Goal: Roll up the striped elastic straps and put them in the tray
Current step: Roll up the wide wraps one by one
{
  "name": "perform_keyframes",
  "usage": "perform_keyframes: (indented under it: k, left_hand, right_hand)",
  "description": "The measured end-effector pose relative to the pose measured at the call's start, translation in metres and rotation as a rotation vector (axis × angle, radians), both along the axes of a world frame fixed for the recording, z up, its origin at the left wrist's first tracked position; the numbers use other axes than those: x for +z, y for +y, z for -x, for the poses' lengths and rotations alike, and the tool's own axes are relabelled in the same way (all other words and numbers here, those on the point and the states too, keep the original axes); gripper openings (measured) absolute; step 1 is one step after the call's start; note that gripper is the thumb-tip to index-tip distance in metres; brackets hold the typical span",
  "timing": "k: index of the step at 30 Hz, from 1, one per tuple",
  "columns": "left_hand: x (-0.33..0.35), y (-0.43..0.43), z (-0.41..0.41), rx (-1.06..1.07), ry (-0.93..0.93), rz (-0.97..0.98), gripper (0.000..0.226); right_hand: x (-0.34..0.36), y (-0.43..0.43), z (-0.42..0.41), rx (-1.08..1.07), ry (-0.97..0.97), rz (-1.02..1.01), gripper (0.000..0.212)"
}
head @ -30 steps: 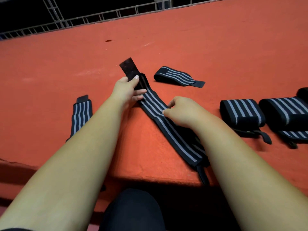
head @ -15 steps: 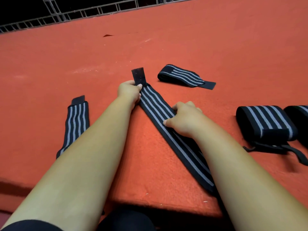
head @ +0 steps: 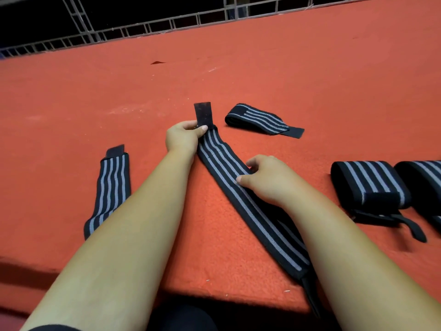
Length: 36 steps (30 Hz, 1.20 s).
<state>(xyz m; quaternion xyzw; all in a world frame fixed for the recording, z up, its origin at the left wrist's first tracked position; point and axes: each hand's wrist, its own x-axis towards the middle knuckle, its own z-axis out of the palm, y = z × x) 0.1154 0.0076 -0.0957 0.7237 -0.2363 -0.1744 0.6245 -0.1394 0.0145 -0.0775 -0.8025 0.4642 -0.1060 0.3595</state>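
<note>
A long black strap with grey stripes (head: 241, 201) lies flat on the red surface, running from the middle toward the near edge. My left hand (head: 182, 139) pinches its far end just below the black velcro tab (head: 202, 114). My right hand (head: 267, 180) holds the strap at mid-length, thumb on top and fingers curled over its right edge. Two rolled straps (head: 368, 185) (head: 427, 180) stand at the right. No tray is in view.
A flat strap (head: 109, 189) lies at the left, partly under my left forearm. A folded strap (head: 257, 119) lies beyond my hands. A metal railing (head: 167, 22) borders the far edge of the red surface (head: 286, 68). The near edge drops off at the bottom.
The strap has been pulled straighter, its velcro tab now pointing away from me. My left hand shifted from resting on the strap to pinching its far end. My right hand stayed at mid-length.
</note>
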Motion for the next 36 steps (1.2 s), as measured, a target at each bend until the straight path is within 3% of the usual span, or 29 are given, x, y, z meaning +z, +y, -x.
perform_keyframes:
  k: [5, 11, 14, 21, 28, 36]
  left_hand:
    - [0.043, 0.036, 0.032, -0.116, -0.094, 0.190, 0.020]
    - [0.110, 0.096, 0.112, -0.324, -0.009, 0.382, 0.019]
    - [0.141, 0.130, 0.147, -0.408, 0.015, 0.424, 0.023]
    - [0.204, 0.194, 0.204, -0.496, 0.029, 0.506, 0.022]
    - [0.255, 0.232, 0.238, -0.574, -0.046, 0.561, 0.026]
    - [0.279, 0.258, 0.252, -0.613, 0.088, 0.644, 0.033]
  right_hand:
    - [0.020, 0.009, 0.014, -0.034, -0.239, -0.003, 0.049]
    - [0.072, 0.046, 0.037, -0.101, -0.659, 0.142, 0.044]
    - [0.102, 0.072, 0.052, -0.097, -0.761, 0.182, 0.033]
    - [0.157, 0.129, 0.088, -0.094, -0.866, 0.212, 0.026]
    - [0.223, 0.168, 0.126, -0.067, -0.940, 0.280, 0.038]
    - [0.251, 0.192, 0.151, 0.025, -0.948, 0.319, 0.044]
